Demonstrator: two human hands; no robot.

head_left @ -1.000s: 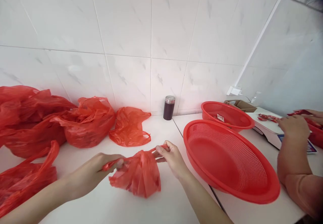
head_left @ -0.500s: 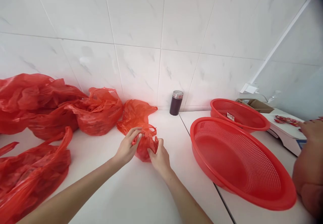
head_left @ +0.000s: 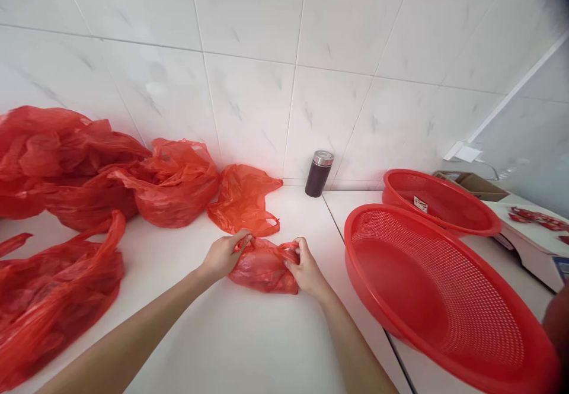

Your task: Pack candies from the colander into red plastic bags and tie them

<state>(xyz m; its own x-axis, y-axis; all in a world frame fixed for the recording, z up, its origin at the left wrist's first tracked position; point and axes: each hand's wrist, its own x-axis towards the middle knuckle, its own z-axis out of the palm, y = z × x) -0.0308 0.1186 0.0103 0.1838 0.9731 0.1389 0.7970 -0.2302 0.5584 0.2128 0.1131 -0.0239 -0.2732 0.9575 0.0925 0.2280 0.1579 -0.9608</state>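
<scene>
A small red plastic bag (head_left: 264, 269) rests on the white table in front of me, bulging with contents I cannot make out. My left hand (head_left: 224, 255) pinches its upper left edge. On the other side, my right hand (head_left: 309, 268) grips the upper right edge, so the top is stretched between both hands. Just behind lies a flatter red plastic bag (head_left: 242, 198), crumpled, with a loop handle toward me.
Filled red bags (head_left: 175, 186) line the wall at left, and another red bag (head_left: 57, 305) sits nearer. At right stand a large red basket (head_left: 400, 275), a second basket (head_left: 482, 204) and a scale (head_left: 528, 252) with red packets. A dark flask (head_left: 317, 175) stands by the wall.
My hands have moved apart, spreading the small bag's top sideways; my right hand went right. The view has shifted slightly, and the other person's arm at right has mostly left the picture.
</scene>
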